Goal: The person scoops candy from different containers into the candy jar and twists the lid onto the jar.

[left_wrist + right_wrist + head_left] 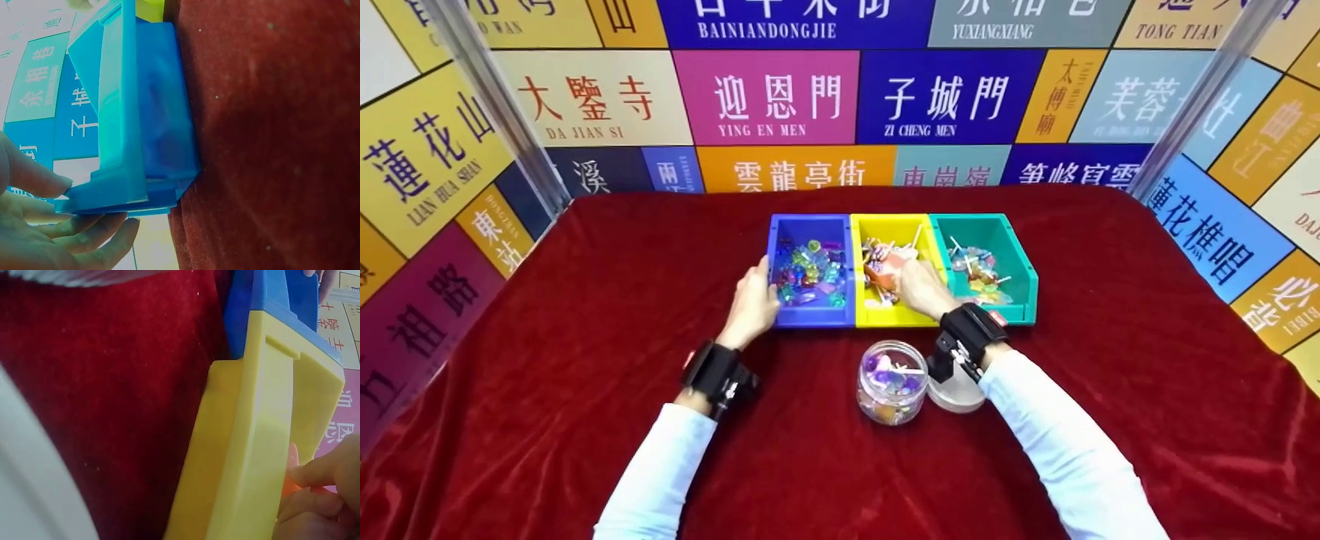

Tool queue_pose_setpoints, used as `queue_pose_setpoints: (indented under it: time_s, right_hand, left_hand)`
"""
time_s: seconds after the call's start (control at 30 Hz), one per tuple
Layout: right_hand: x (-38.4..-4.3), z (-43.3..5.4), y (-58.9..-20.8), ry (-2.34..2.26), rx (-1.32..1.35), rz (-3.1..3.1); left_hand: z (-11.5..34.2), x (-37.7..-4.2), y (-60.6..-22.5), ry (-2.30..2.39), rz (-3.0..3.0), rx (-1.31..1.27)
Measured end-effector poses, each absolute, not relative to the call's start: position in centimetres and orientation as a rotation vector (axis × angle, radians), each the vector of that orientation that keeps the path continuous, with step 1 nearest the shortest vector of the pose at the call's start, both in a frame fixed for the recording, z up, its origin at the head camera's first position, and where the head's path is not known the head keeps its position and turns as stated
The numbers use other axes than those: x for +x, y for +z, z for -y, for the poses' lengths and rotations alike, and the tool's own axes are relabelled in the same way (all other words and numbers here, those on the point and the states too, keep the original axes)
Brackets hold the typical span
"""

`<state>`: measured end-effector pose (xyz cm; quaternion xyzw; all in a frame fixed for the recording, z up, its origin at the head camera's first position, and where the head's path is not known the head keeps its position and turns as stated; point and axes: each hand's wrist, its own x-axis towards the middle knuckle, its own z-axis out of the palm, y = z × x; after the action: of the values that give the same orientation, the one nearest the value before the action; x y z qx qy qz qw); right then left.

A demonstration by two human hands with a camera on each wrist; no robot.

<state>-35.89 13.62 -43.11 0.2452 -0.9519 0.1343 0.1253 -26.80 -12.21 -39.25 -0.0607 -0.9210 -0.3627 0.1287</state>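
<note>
In the head view, my left hand (751,304) grips the left wall of the blue bin (814,315), which holds several shiny translucent coloured pieces (810,271). The left wrist view shows the thumb (42,177) on one side of the bin's rim and curled fingers on the other. My right hand (921,289) reaches into the yellow bin (876,315), among small pieces with white sticks (916,237). Its thumb and fingers pinch an orange-pink piece (289,486), partly hidden by the fingers in the right wrist view.
A green bin (1021,289) with wrapped pieces adjoins the yellow one. In front stand an uncapped clear jar (891,409), partly filled with coloured pieces, and a pale round lid (958,396) under the right wrist. Red cloth (660,247) covers the table; a sign-printed wall (765,97) stands behind.
</note>
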Motion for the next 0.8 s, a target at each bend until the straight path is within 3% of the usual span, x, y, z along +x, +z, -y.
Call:
queue_pose_setpoints:
  time_s: [0.1, 0.2, 0.8]
  right_hand:
    - [-32.8, -12.2, -39.4, 0.461, 0.602, 2.908]
    - [-32.2, -11.8, -38.7, 0.533, 0.509, 2.971]
    - [-31.8, -11.5, -38.9, 0.622, 0.466, 2.961]
  left_hand:
    - [12.4, -26.8, -39.2, -1.041, 2.670, -0.177]
    - [12.4, -26.8, -39.3, -1.034, 2.661, -0.186]
    - [12.6, -26.6, -39.4, -1.001, 2.657, -0.233]
